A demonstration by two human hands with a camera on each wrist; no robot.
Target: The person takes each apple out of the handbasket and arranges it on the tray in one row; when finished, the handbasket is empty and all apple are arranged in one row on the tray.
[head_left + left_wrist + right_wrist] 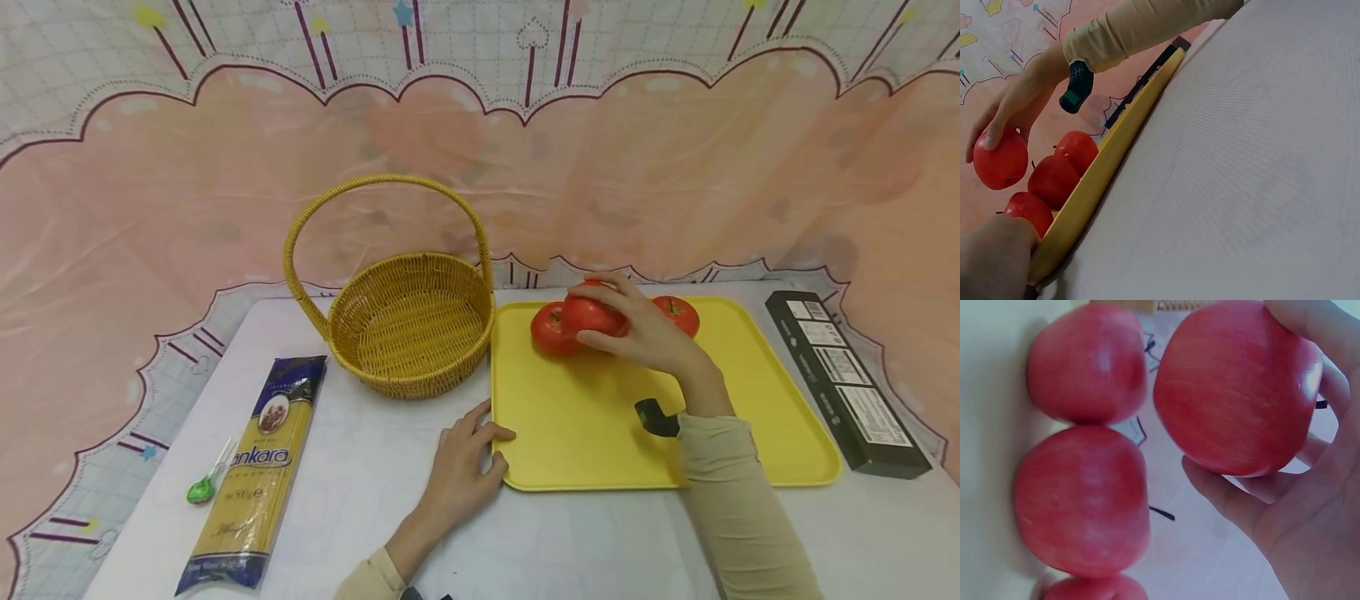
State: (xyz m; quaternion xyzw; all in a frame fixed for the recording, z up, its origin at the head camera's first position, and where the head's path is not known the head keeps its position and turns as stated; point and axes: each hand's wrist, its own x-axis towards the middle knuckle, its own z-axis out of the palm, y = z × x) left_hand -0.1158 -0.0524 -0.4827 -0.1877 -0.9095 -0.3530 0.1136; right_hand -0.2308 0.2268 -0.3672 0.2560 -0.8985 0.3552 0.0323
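My right hand [637, 321] holds a red apple [1235, 387] between thumb and fingers, raised over the yellow tray [577, 433]. In the right wrist view a gap separates it from the apples below. Three more red apples stand in a row at the tray's back: a left apple [552, 330], a middle apple [1054, 181] and a right apple [677, 315]. The middle one is hidden behind my right hand in the head view. My left hand [463, 462] grips the tray's left rim near the front corner, its fingers curled over the edge.
A yellow wicker basket [412, 379] with a tall handle stands left of the tray. Farther left lie a pasta packet [258, 475] and a green-wrapped lollipop [201, 490]. A long black box [847, 383] lies along the tray's right side. A patterned cloth [480, 183] hangs behind.
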